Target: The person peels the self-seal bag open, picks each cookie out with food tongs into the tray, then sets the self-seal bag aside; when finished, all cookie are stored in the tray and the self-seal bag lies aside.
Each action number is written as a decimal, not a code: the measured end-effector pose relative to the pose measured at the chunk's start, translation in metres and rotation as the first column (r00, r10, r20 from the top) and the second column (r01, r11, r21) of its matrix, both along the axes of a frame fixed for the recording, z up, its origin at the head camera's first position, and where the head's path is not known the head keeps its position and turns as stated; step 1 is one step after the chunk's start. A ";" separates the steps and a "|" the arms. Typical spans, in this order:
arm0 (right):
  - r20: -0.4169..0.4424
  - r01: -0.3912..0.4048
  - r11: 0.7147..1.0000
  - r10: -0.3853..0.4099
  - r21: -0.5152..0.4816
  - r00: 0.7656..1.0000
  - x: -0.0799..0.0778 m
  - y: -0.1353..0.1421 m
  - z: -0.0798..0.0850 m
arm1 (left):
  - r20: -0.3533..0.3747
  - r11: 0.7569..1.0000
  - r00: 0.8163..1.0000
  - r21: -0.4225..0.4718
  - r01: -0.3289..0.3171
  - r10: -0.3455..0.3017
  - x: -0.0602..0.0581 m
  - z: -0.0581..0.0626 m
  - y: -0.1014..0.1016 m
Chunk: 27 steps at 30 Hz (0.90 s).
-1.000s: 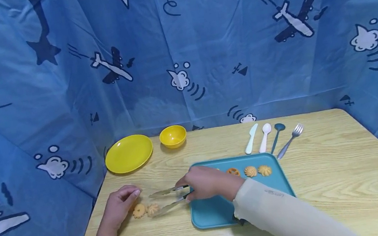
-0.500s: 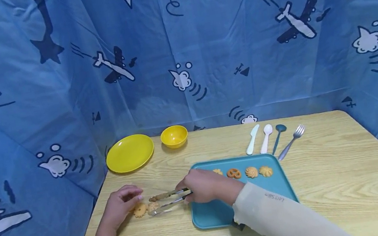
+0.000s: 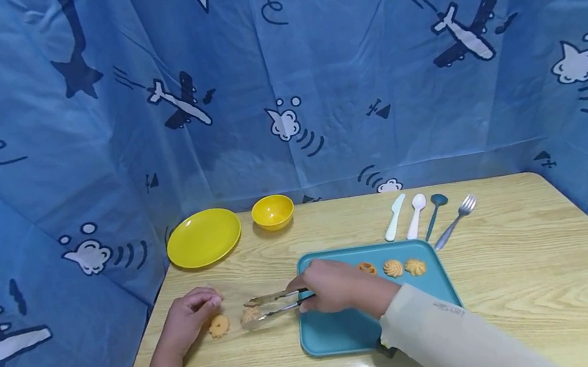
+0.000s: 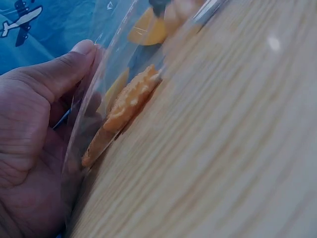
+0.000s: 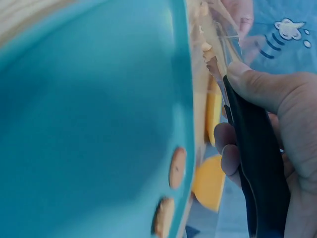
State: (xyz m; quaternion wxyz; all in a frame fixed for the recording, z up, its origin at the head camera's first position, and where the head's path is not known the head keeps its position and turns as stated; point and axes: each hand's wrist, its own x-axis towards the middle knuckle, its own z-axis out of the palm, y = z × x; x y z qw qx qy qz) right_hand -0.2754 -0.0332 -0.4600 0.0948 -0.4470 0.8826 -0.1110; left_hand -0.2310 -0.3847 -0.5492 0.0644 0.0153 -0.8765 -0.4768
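Teal rectangular tray [image 3: 338, 334]: my landmark on the pale wood-grain table [image 3: 544, 274]; a brown pretzel-shaped cookie [image 3: 367, 268], a golden spiral-ridged cookie [image 3: 393, 268] and a golden flower-shaped cookie [image 3: 415, 267] sit in a row in its far part.
My left hand [image 3: 192, 310]: well left of the tray, thumb and fingers pinching the edge of a clear plastic bag [image 4: 116, 44].
My right hand [image 3: 333, 284]: above the tray's left part, clamped round the black-handled metal tongs [image 3: 268, 299].
Pale ridged round cookie [image 3: 249, 316]: left of the tray, between the two tong arms, which stand somewhat apart; whether both tips bite on it, I cannot tell.
Golden scalloped cookie [image 3: 219, 326]: farther left of the tray, near my left hand, apart from the ridged one, apparently inside the film.
Handling: I would squeeze just enough to hold the ridged cookie, since it looks crumbly, lift the film clear with my pinch, and move the tongs straight along the bag so the tips do not snag the plastic.
Direction: the tong tips point left, away from the tray; their long axis runs nearly side to side. The bag seems to lie the same way, its mouth, I judge, facing the tray.
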 end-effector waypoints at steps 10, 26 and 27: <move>0.048 0.051 0.993 -0.046 -0.105 0.998 0.012 0.080 0.014 | 0.015 0.999 1.000 0.054 -0.004 0.003 0.001 0.004 0.002; 0.028 0.102 0.984 -0.099 -0.143 0.995 0.023 0.162 -0.001 | 0.025 0.998 1.000 0.062 0.008 -0.009 0.002 0.006 0.003; 0.029 0.104 0.984 -0.101 -0.141 0.994 0.024 0.162 -0.002 | 0.029 0.998 1.000 0.059 0.008 -0.010 0.004 0.011 0.006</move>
